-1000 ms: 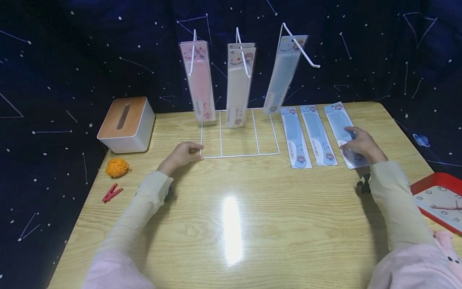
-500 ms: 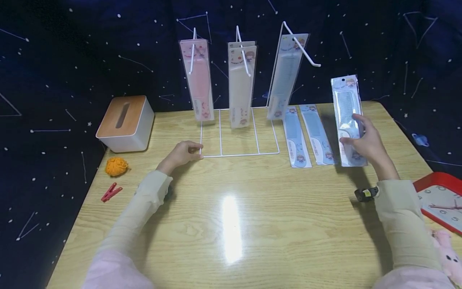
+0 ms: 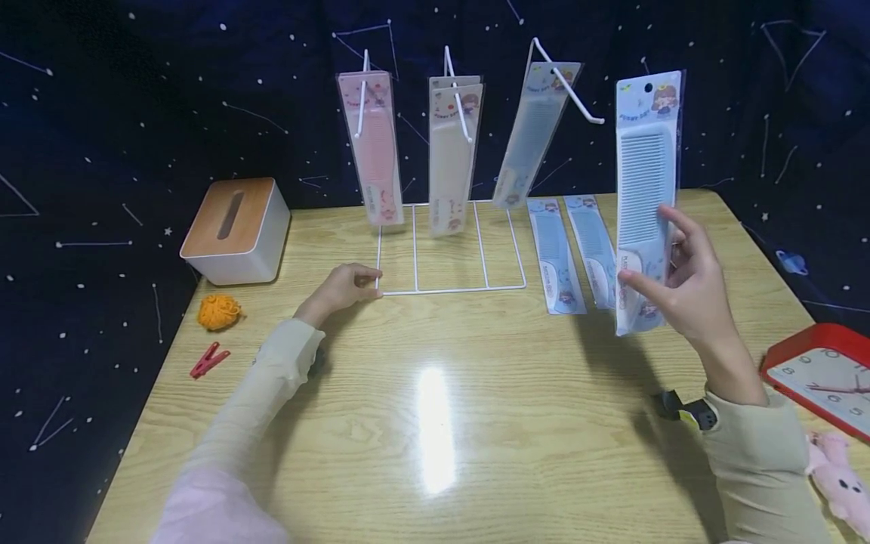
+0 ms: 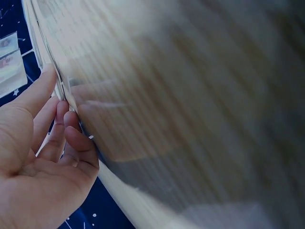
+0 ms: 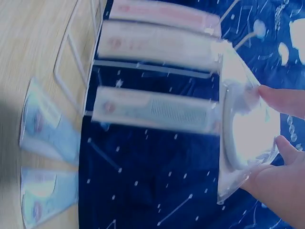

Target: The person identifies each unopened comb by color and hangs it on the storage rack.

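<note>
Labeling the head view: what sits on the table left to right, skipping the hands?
Red clothespin → orange yarn ball → tissue box → white wire rack → two packaged blue combs lying flat → packaged blue comb held upright → red clock

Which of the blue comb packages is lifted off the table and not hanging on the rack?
The blue comb package gripped upright by the right hand. Two others lie flat on the table; one hangs on the rack's right hook.
</note>
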Available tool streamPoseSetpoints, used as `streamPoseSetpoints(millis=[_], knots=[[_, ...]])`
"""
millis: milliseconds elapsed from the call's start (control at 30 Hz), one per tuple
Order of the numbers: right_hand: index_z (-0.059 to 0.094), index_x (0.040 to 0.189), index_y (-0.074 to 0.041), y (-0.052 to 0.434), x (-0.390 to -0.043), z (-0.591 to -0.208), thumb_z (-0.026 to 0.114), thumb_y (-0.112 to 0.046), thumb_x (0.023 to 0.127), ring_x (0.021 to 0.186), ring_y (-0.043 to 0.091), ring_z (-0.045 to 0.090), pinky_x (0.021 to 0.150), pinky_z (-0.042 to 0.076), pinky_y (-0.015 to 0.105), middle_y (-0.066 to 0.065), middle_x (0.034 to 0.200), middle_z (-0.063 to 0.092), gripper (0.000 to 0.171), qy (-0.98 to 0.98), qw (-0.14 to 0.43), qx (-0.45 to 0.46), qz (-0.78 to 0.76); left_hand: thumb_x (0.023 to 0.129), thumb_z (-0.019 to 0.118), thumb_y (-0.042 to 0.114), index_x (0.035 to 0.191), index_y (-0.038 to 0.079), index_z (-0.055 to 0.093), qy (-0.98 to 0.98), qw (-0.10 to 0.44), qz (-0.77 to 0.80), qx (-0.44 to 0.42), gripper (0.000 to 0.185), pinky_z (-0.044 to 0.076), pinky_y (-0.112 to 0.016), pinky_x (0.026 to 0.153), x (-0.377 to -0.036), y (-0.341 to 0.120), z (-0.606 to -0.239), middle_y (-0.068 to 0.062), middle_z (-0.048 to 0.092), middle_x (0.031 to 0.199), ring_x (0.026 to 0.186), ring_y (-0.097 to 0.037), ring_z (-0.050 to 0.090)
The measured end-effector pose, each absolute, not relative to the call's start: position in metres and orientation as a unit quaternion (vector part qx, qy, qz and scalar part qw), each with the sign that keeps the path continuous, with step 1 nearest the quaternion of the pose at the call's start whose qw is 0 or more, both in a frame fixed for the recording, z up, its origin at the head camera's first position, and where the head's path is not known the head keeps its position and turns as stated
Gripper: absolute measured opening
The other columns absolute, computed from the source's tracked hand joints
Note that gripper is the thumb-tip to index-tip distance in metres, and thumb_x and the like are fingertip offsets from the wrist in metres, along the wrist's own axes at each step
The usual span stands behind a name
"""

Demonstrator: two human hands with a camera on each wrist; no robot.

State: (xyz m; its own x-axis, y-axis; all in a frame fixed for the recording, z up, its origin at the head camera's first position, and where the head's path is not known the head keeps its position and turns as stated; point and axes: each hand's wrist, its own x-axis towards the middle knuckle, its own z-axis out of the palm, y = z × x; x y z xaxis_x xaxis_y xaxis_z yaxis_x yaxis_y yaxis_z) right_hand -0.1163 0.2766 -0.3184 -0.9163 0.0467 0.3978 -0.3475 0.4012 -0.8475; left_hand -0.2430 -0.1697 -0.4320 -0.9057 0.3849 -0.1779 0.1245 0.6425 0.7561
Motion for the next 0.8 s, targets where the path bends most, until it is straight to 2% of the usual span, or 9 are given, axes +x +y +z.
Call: streamPoseSetpoints(millis=[167,433,800], knots=[[0.036,0.144,-0.011,0.261,-0.108,-0.322,0.058,0.028,0.072,0.102,0.008,0.054,0.077,0.050,0.009,0.002,0.119,0.046,0.085,-0.768,0.154,0.139,0.606,0.087,0.069,0.013,0.129,-0.002,0.055,0.897,0.165,0.387,0.133,0.047,0.038,-0.044,0.107,-0.243,-0.168,-0.432,-0.021,0.052,0.135,0.125,-0.034,0.047],[0.033,0.146,-0.012,0.256,-0.106,-0.335,0.061,0.025,0.073,0.103,0.003,0.053,0.078,0.049,0.007,-0.006,0.122,0.044,0.086,-0.805,0.146,0.125,0.561,0.085,0.071,0.012,0.126,-0.004,0.057,0.897,0.164,0.385,0.139,0.046,0.039,-0.043,0.107,-0.243,-0.169,-0.431,-0.021,0.054,0.134,0.125,-0.035,0.047],[0.032,0.146,-0.011,0.252,-0.118,-0.341,0.062,0.020,0.078,0.106,0.004,0.052,0.080,0.048,0.007,-0.004,0.122,0.044,0.080,-0.802,0.132,0.127,0.568,0.086,0.070,0.012,0.127,-0.004,0.057,0.898,0.162,0.384,0.141,0.046,0.037,-0.044,0.108,-0.243,-0.168,-0.430,-0.021,0.053,0.134,0.127,-0.035,0.046]])
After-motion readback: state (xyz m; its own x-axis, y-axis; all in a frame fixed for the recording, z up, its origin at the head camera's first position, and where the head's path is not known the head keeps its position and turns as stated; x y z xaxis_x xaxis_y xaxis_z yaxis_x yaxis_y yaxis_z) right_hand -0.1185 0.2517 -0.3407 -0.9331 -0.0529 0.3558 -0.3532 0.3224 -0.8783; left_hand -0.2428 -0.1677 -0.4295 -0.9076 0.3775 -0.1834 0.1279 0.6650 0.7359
